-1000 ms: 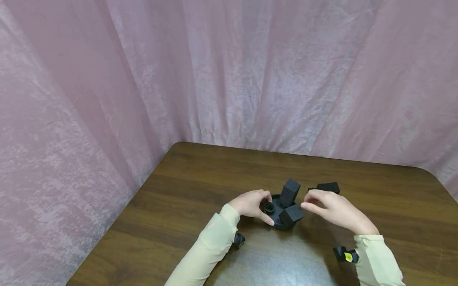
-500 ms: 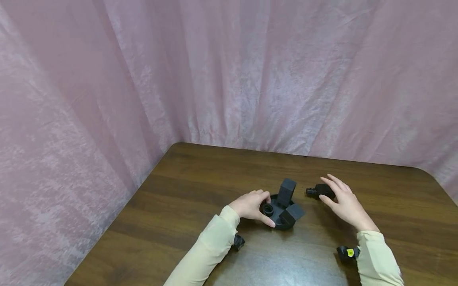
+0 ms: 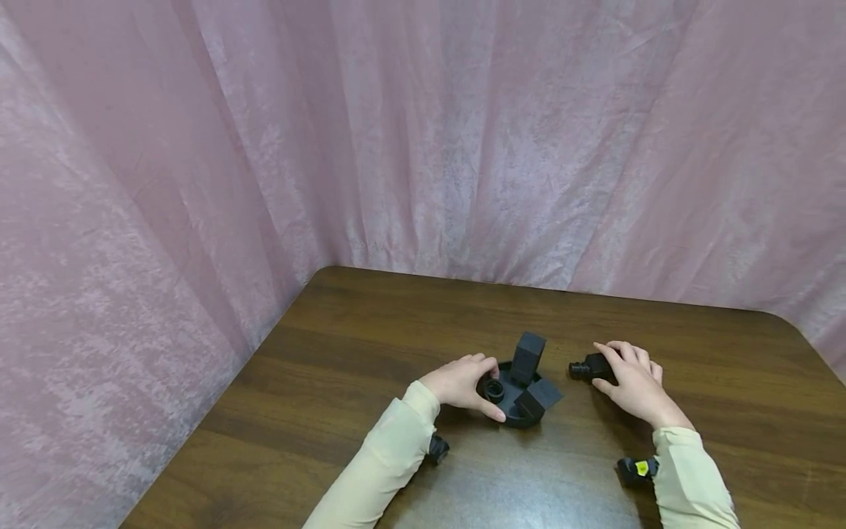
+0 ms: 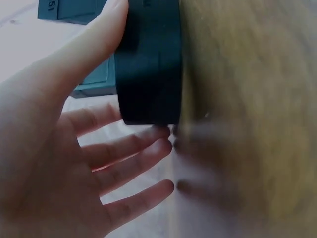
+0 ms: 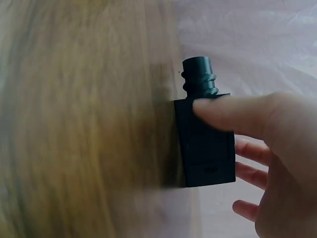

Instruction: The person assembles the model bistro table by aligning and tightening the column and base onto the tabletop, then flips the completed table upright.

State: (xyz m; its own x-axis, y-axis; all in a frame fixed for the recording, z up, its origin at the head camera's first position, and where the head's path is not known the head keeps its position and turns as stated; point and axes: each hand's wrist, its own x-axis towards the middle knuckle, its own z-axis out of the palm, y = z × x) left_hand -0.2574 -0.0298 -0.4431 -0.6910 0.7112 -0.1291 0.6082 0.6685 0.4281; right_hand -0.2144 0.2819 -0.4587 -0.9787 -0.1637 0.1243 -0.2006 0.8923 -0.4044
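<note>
My left hand [image 3: 457,382] grips the rim of a round black base [image 3: 509,405], thumb on the near side and fingers behind. In the left wrist view, the base [image 4: 151,84] shows its side wall just over the table. A threaded round socket [image 3: 493,390] stands open on the base near that hand. Two black rectangular blocks, one upright [image 3: 529,354] and one tilted outward [image 3: 542,397], are set in it. To the right, my right hand [image 3: 634,386] holds a black block with a threaded neck [image 5: 208,153], thumb across its face near the neck.
Both hands work over a brown wooden table [image 3: 396,316]. A pink curtain [image 3: 423,147] hangs behind and to the left of it. Small black cameras are strapped at the left wrist [image 3: 438,449] and the right wrist [image 3: 636,470].
My right hand has moved right, away from the tilted block on the base, opened over the loose threaded block and closed round it. The left hand keeps its place on the base.
</note>
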